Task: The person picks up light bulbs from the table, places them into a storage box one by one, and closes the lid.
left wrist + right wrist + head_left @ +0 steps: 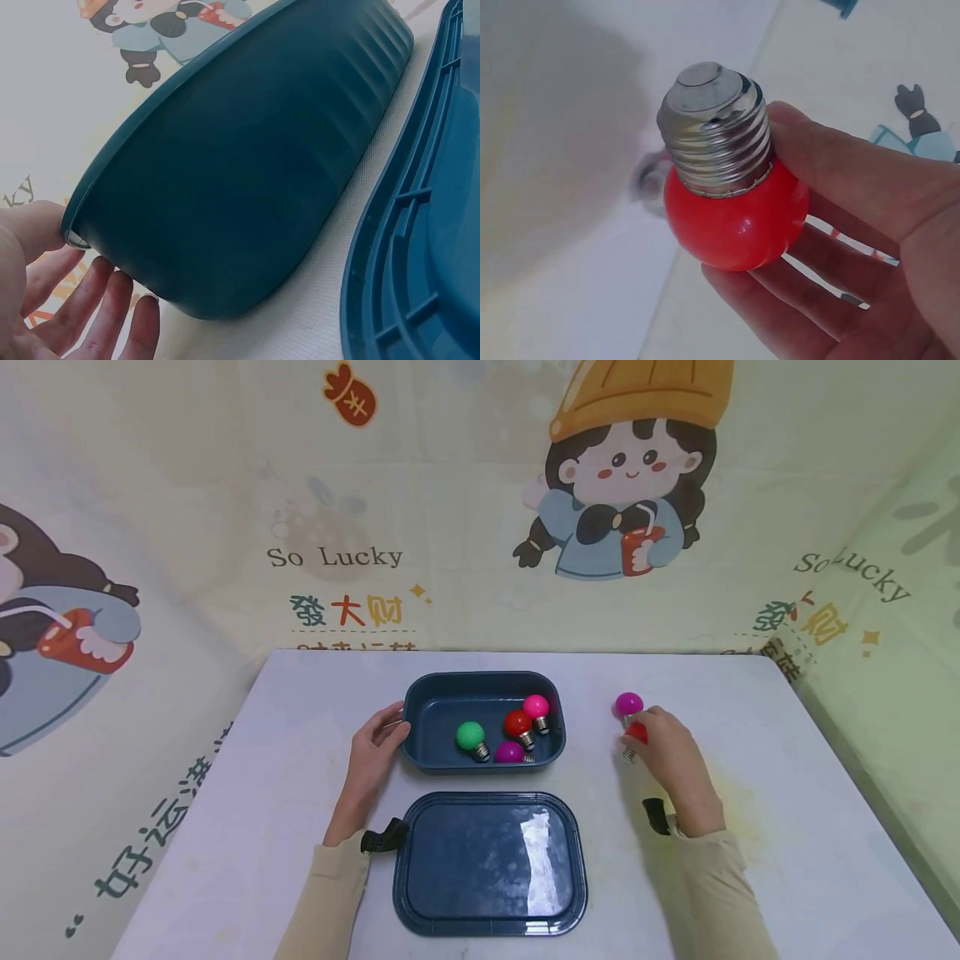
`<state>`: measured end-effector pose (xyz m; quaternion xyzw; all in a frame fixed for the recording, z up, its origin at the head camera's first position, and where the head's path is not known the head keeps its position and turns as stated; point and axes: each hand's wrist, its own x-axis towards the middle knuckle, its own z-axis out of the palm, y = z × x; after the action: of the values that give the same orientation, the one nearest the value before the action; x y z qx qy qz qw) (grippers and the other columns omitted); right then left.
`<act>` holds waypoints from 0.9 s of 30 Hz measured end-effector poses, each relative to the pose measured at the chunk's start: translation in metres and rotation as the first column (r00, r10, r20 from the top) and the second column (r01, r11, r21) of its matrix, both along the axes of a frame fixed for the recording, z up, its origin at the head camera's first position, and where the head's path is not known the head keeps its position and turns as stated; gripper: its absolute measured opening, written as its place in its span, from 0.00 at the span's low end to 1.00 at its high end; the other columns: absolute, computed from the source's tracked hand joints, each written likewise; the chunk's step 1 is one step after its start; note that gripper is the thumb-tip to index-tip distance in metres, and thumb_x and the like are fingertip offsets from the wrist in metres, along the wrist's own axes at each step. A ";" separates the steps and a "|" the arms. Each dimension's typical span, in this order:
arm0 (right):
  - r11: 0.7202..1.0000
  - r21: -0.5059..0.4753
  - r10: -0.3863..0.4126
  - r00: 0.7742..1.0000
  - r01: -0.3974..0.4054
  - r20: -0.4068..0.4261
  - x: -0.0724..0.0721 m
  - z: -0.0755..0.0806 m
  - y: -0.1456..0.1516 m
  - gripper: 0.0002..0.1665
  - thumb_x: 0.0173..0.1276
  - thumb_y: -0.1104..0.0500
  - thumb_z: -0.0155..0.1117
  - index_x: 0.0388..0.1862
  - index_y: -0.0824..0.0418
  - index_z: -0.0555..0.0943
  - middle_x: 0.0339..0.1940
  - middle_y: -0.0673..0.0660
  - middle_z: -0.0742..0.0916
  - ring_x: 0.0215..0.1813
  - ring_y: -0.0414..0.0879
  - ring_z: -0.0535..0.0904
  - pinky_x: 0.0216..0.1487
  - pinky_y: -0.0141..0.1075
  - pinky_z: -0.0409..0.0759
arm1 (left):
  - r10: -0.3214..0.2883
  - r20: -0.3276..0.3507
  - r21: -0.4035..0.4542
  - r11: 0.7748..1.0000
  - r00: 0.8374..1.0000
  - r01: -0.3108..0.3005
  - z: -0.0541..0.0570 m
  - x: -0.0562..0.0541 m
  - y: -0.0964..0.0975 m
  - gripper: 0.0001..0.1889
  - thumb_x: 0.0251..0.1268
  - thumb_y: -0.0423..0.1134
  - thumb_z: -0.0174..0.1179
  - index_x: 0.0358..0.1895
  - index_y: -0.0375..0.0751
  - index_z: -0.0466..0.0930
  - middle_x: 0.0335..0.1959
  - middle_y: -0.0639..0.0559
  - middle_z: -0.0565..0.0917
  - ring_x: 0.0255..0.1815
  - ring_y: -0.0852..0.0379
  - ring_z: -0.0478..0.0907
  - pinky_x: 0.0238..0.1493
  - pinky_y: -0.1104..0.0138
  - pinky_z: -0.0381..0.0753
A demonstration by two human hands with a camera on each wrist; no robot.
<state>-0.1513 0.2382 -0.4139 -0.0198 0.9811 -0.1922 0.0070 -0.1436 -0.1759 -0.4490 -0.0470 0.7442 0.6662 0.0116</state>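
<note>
My left hand [377,746] holds the left end of a dark blue plastic box [435,766], thumb on the rim and fingertips against the outer wall in the left wrist view. Inside the box lie a green bulb [470,736], a red bulb [517,723], a pink bulb [536,707] and a purple bulb [510,752], all with silver screw bases. To the right of the box, my right hand [672,758] pinches another red light bulb [735,217] by its round part, metal base pointing away from the palm. Just behind that hand, another purple bulb [628,703] stands out on the table.
A dark blue lid [487,864] lies flat on the white table [780,760], in front of the box and near my left wrist. Behind the table hangs a cartoon-printed cloth [465,510], which continues along both sides.
</note>
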 end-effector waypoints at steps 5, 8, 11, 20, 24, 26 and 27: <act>1.000 -0.008 0.026 0.997 -0.027 -0.072 0.001 0.008 -0.009 0.21 0.58 0.64 0.76 0.48 0.71 0.83 0.46 0.71 0.83 0.48 0.65 0.79 0.52 0.58 0.81 | 0.008 0.005 -0.012 1.000 1.000 -0.008 0.000 0.000 0.001 0.26 0.73 0.38 0.58 0.71 0.39 0.68 0.68 0.40 0.72 0.68 0.48 0.70 0.53 0.84 0.72; 0.999 -0.018 0.033 0.995 -0.035 -0.096 0.001 0.012 -0.014 0.22 0.57 0.64 0.77 0.50 0.71 0.82 0.47 0.71 0.83 0.50 0.66 0.79 0.51 0.58 0.82 | 0.014 0.010 -0.015 1.000 1.000 -0.014 0.001 0.000 0.001 0.25 0.74 0.37 0.57 0.71 0.39 0.68 0.67 0.40 0.72 0.68 0.48 0.71 0.53 0.84 0.72; 0.999 -0.030 0.041 0.992 -0.045 -0.119 0.002 0.015 -0.019 0.23 0.57 0.65 0.77 0.50 0.71 0.82 0.48 0.71 0.83 0.51 0.67 0.78 0.50 0.58 0.82 | 0.018 0.011 -0.014 1.000 1.000 -0.017 0.002 0.000 0.002 0.25 0.73 0.37 0.58 0.71 0.39 0.69 0.67 0.40 0.72 0.68 0.48 0.71 0.52 0.84 0.72; 0.996 -0.067 0.050 0.990 -0.059 -0.132 0.001 0.022 -0.033 0.22 0.59 0.64 0.75 0.52 0.70 0.82 0.50 0.69 0.83 0.50 0.64 0.79 0.48 0.55 0.84 | 0.021 0.012 -0.015 1.000 1.000 -0.021 0.002 0.000 0.003 0.25 0.73 0.38 0.58 0.71 0.40 0.69 0.67 0.40 0.73 0.68 0.48 0.71 0.52 0.84 0.72; 0.993 -0.081 0.073 0.986 -0.086 -0.150 0.001 0.025 -0.040 0.22 0.61 0.63 0.74 0.52 0.70 0.82 0.50 0.69 0.83 0.51 0.64 0.79 0.48 0.55 0.84 | 0.022 0.011 -0.016 1.000 1.000 -0.022 0.003 0.000 0.003 0.25 0.73 0.38 0.58 0.71 0.40 0.69 0.67 0.40 0.73 0.68 0.48 0.71 0.52 0.84 0.72; 0.991 -0.084 0.091 0.981 -0.107 -0.170 0.000 0.027 -0.043 0.22 0.61 0.63 0.74 0.52 0.70 0.82 0.50 0.68 0.83 0.50 0.63 0.79 0.48 0.54 0.84 | 0.023 0.010 -0.016 1.000 1.000 -0.023 0.003 0.000 0.003 0.25 0.73 0.38 0.58 0.71 0.39 0.69 0.67 0.40 0.73 0.67 0.48 0.72 0.52 0.84 0.72; 0.989 -0.088 0.100 0.978 -0.118 -0.181 0.000 0.028 -0.044 0.21 0.61 0.63 0.74 0.51 0.70 0.82 0.49 0.68 0.83 0.50 0.63 0.79 0.48 0.54 0.84 | 0.023 0.009 -0.015 1.000 1.000 -0.023 0.003 0.000 0.003 0.25 0.73 0.38 0.58 0.71 0.39 0.69 0.67 0.40 0.73 0.67 0.48 0.72 0.52 0.84 0.72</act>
<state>-0.1511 0.1941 -0.3864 -0.0907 0.9647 -0.2369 -0.0700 -0.1439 -0.1731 -0.4464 -0.0586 0.7486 0.6603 0.0072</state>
